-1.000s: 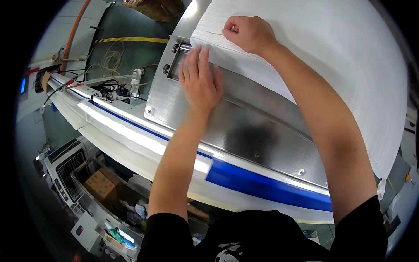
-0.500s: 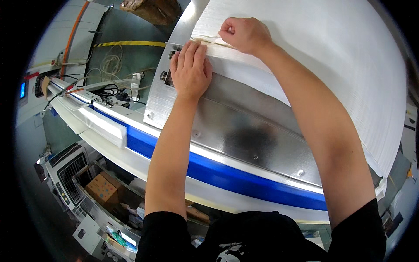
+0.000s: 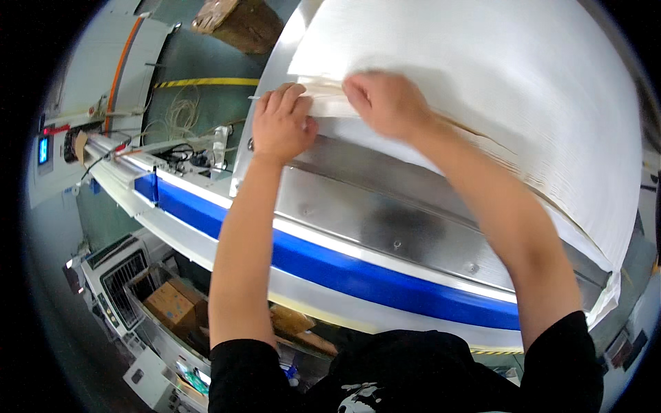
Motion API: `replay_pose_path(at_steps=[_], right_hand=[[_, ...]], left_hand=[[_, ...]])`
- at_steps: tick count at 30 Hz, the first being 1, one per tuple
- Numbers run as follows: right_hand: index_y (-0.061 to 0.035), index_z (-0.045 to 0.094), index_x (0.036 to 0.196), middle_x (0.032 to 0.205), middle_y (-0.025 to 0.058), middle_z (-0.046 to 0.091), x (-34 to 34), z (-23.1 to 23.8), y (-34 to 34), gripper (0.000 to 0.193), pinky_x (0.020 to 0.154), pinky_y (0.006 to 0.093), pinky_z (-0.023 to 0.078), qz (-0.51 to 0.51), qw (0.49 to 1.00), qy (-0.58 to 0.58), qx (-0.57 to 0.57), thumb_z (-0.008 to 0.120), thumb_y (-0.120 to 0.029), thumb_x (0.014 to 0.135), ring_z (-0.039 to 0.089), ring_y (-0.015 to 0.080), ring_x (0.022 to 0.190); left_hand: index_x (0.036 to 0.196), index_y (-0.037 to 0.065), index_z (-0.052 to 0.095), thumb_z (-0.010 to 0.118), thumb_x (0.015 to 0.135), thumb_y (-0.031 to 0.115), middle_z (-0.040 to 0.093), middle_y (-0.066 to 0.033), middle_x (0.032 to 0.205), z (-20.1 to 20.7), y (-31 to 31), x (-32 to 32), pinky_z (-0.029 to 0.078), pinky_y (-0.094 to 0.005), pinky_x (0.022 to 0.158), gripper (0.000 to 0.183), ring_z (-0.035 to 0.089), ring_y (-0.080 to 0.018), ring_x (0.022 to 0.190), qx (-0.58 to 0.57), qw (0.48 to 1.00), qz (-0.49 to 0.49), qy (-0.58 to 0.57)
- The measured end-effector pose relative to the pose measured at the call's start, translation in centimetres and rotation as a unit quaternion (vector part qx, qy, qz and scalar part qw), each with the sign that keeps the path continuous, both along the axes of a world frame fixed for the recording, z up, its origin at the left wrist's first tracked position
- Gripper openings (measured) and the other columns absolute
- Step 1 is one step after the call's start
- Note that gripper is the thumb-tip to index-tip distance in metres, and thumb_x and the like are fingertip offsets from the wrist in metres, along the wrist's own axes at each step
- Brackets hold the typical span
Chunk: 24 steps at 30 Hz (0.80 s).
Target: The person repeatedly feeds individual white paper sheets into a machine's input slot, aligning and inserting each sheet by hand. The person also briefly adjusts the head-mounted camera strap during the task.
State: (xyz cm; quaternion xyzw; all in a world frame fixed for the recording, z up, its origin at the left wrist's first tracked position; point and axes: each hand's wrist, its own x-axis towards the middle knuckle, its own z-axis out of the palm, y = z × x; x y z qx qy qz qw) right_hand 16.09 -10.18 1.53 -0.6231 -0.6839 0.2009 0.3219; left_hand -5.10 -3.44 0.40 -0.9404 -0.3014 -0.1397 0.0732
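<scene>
A thick stack of thin white sheets [image 3: 496, 62], fabric-like with finely layered edges, lies over a curved metal table. At its near left corner my left hand [image 3: 281, 124] rests with curled fingers against the edge; what sits under the fingertips is hidden. A thin clear strip pokes out to the left of those fingers. My right hand [image 3: 387, 103], blurred, is closed at the near edge of the stack, a short way right of the left hand. A dark gap runs between layers along that edge, under and beyond my right forearm.
A bare metal plate [image 3: 358, 213] and a blue rail [image 3: 385, 288] run along the near side. Cables [image 3: 180, 113] lie on the floor at left. A wooden block [image 3: 241, 26] stands at far left; a cardboard box [image 3: 172, 306] sits in a bin at lower left.
Both hands have come nearer, the left also shifting leftward and curling its fingers more. The gap between layers along the near edge now shows to the right. The view has shifted slightly.
</scene>
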Motion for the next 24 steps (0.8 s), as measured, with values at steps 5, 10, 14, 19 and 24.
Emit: replay_pose_path(at_steps=[5, 10, 14, 19, 24], right_hand=[[-0.0099, 0.065, 0.083, 0.077, 0.0106, 0.064, 6.2, -0.1, -14.1, 0.031, 0.074, 0.0427, 0.046, -0.197, 0.960, -0.166, -0.107, 0.049, -0.035, 0.090, 0.061, 0.0293, 0.075], [-0.0103, 0.067, 0.070, 0.073, 0.0099, 0.065, 20.1, -0.9, -28.8, 0.043, 0.081, 0.0465, 0.044, -0.334, 0.886, -0.283, -0.150, 0.046, -0.041, 0.092, 0.062, 0.0277, 0.073], [-0.0070, 0.067, 0.067, 0.067, 0.0131, 0.064, 31.4, -0.3, -41.8, 0.054, 0.090, 0.0491, 0.041, -0.411, 0.809, -0.357, -0.219, 0.039, -0.045, 0.094, 0.063, 0.0307, 0.067], [-0.0093, 0.072, 0.079, 0.079, 0.0153, 0.067, 44.1, 0.1, -54.4, 0.073, 0.108, 0.0474, 0.021, -0.459, 0.765, -0.306, -0.333, 0.015, -0.054, 0.095, 0.062, 0.0306, 0.090], [-0.0037, 0.069, 0.092, 0.098, 0.0182, 0.066, 51.5, 0.5, -60.8, 0.079, 0.110, 0.0448, 0.017, -0.455, 0.671, -0.320, -0.491, 0.009, -0.055, 0.094, 0.058, 0.0300, 0.103]], left_hand=[[0.114, 0.012, 0.056, 0.067, 0.071, 0.019, 0.054, -0.0080, 0.125, 3.1, 1.2, 0.5, 0.033, -0.0441, 0.101, 0.046, 0.049, -0.0240, 0.117, -0.083, 0.963, 0.031, 0.254], [0.127, 0.014, 0.047, 0.066, 0.068, 0.009, 0.055, -0.0114, 0.119, 5.6, 1.7, 5.5, 0.038, -0.0420, 0.097, 0.062, 0.055, -0.0292, 0.108, -0.125, 0.914, 0.032, 0.384], [0.116, 0.013, 0.056, 0.063, 0.074, 0.019, 0.062, -0.0108, 0.105, 3.6, 1.6, 8.1, 0.047, -0.0417, 0.083, 0.043, 0.061, -0.0303, 0.096, -0.074, 0.868, 0.057, 0.488], [0.101, 0.006, 0.063, 0.049, 0.085, 0.009, 0.064, -0.0152, 0.098, 0.2, 3.9, 6.8, 0.048, -0.0422, 0.081, 0.022, 0.061, -0.0315, 0.093, -0.064, 0.862, 0.057, 0.499], [0.093, 0.003, 0.061, 0.048, 0.088, 0.011, 0.064, -0.0185, 0.092, -2.6, 8.6, 1.2, 0.048, -0.0435, 0.076, 0.016, 0.061, -0.0341, 0.088, -0.003, 0.877, 0.082, 0.473]])
